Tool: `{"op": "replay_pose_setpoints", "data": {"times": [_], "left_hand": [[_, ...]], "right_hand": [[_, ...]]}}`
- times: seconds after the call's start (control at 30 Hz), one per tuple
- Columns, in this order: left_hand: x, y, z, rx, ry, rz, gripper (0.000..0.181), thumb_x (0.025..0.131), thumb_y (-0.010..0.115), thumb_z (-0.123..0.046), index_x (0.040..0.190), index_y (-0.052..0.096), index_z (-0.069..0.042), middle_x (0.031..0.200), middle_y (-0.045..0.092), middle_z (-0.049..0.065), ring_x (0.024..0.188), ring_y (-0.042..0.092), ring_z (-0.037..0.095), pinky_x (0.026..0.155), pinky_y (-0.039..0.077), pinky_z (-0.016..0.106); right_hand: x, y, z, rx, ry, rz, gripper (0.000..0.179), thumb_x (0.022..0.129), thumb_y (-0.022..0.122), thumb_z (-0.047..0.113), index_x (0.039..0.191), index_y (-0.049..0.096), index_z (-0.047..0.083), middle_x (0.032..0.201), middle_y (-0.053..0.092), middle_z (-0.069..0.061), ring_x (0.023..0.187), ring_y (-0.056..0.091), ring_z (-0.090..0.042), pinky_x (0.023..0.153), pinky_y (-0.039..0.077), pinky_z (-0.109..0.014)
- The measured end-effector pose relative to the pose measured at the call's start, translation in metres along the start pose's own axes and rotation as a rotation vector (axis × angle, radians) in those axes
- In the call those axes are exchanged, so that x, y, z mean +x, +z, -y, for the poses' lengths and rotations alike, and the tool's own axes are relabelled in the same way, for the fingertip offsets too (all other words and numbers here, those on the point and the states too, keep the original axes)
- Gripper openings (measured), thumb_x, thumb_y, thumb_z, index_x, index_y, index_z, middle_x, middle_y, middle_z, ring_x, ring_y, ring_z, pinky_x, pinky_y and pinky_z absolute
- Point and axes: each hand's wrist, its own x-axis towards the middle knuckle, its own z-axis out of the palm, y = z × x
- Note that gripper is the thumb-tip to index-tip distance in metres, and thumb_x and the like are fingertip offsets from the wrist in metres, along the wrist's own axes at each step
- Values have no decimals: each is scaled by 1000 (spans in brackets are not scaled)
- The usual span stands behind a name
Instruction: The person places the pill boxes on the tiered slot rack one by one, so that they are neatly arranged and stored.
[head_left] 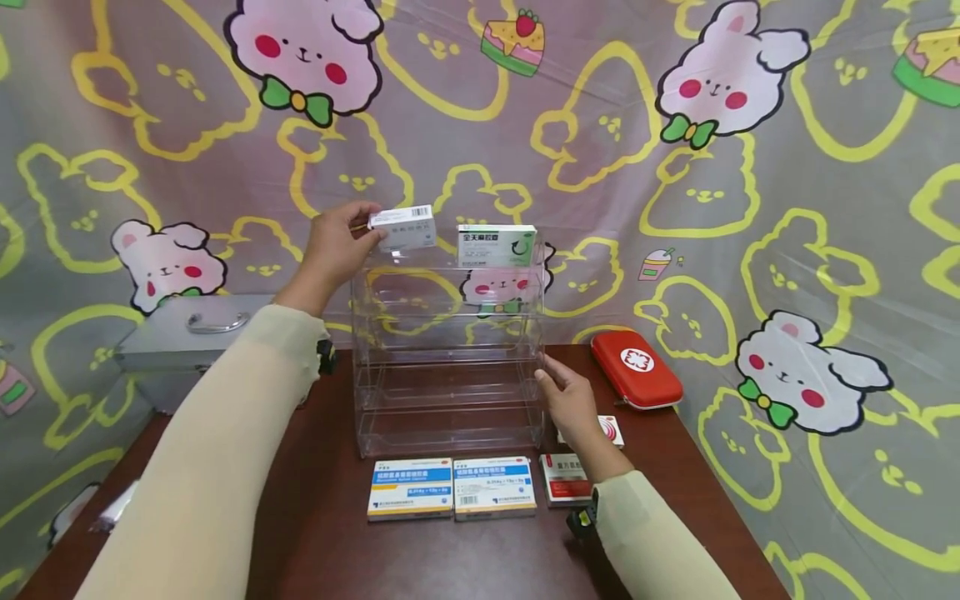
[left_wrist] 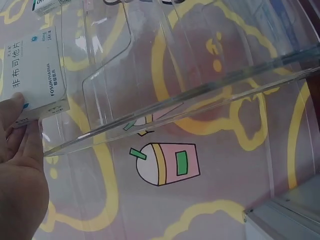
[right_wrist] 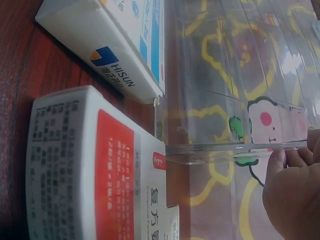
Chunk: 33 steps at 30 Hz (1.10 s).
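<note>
My left hand [head_left: 332,250] pinches a small white medicine box [head_left: 407,231] between thumb and fingers, at the top left of a clear acrylic tiered rack [head_left: 450,440]. In the left wrist view, the thumb lies on the printed face of that medicine box [left_wrist: 37,75]. Whether its base touches the top shelf, I cannot tell. Beside it on the top tier stands a white-and-green medicine box [head_left: 497,247]. Lower down, my right hand [head_left: 573,408] grips the rack's right side panel; the right wrist view has the fingers at that panel's edge [right_wrist: 235,148].
Two blue-and-white medicine boxes [head_left: 410,490] [head_left: 495,487] lie before the rack. A red-and-white box [head_left: 564,482] and another white box [head_left: 611,431] are near my right wrist. A red zip case [head_left: 637,371] sits at right, a silver case [head_left: 180,333] at left. Patterned cloth hangs behind.
</note>
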Motion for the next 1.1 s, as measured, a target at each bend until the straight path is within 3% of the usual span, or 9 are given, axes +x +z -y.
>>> {"op": "replay_pose_setpoints", "data": {"times": [0.2, 0.47, 0.7, 0.8, 0.97, 1.1], "left_hand": [[-1, -3, 0, 109, 15, 36, 43, 111, 65, -17, 153, 64, -8, 150, 65, 21, 136, 67, 37, 110, 60, 50], [2, -2, -5, 223, 11, 104, 46, 114, 59, -15, 159, 56, -6, 161, 56, 22, 142, 61, 39, 111, 58, 53], [2, -1, -11, 301, -9, 153, 43, 114, 56, -11, 156, 58, -1, 157, 59, 25, 140, 62, 41, 108, 58, 53], [4, -1, -13, 360, 19, 159, 36, 113, 55, -10, 146, 68, 0, 145, 68, 25, 123, 67, 41, 98, 58, 52], [4, -1, -14, 388, 30, 149, 26, 113, 55, -10, 126, 75, -1, 124, 75, 25, 99, 63, 37, 81, 50, 48], [3, -1, -13, 381, 36, 124, 24, 113, 55, -12, 95, 65, 0, 91, 64, 21, 84, 54, 33, 73, 43, 43]], "right_hand": [[1, 1, 0, 66, -17, 11, 42, 108, 68, 8, 150, 65, 2, 152, 65, -15, 142, 61, -30, 97, 49, -2], [-1, 2, 3, 33, -4, -3, 43, 107, 70, 9, 150, 65, 3, 151, 65, -15, 141, 61, -30, 99, 50, -5], [-3, 1, 1, 16, -1, 2, 44, 107, 71, 12, 150, 66, 5, 152, 65, -13, 142, 61, -28, 101, 47, -5], [-3, 1, 1, 13, -5, 1, 44, 107, 70, 11, 150, 66, 5, 151, 66, -13, 142, 61, -28, 104, 49, -9], [-5, 2, 4, -12, 7, 0, 44, 107, 71, 13, 150, 67, 7, 150, 68, -11, 141, 63, -26, 116, 52, -29], [-6, 3, 4, -12, 14, 5, 43, 107, 71, 13, 150, 67, 8, 151, 67, -10, 141, 63, -25, 119, 51, -37]]}}
